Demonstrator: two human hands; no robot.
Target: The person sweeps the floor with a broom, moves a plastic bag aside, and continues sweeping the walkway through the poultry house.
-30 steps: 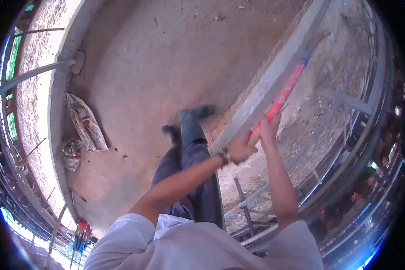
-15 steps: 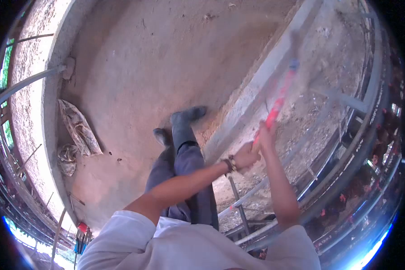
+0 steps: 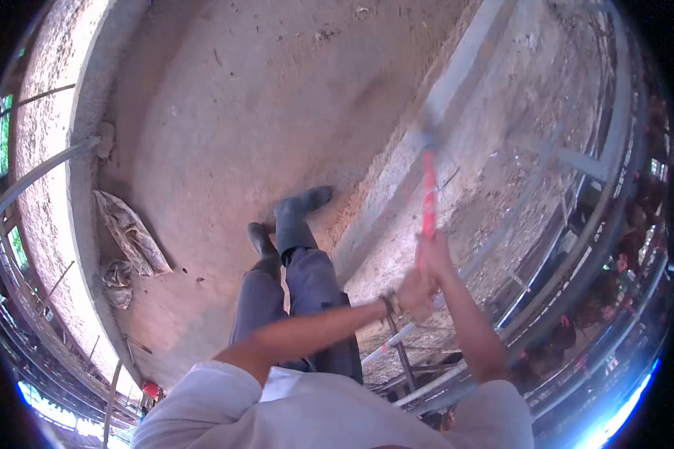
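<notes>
A long red-handled tool [image 3: 428, 193] points away from me, its far end blurred above a low concrete curb [image 3: 427, 120]. My left hand [image 3: 416, 290], with a band at the wrist, is shut on the near end of the handle. My right hand [image 3: 436, 251] grips the same handle just above it. Both arms reach forward from white sleeves. My dark trousers and rubber boots [image 3: 296, 213] stand on the bare dirt floor to the left of the curb.
Metal cage rails [image 3: 577, 247] with brown chickens [image 3: 629, 247] curve along the right. A crumpled sack [image 3: 131, 236] and a rag lie by the left concrete ledge [image 3: 82, 194]. A thin metal stand [image 3: 397, 344] is below my hands.
The red handle has swung from leaning up and right to nearly upright, and both hands have dropped lower. The view has shifted slightly, boots lower in frame.
</notes>
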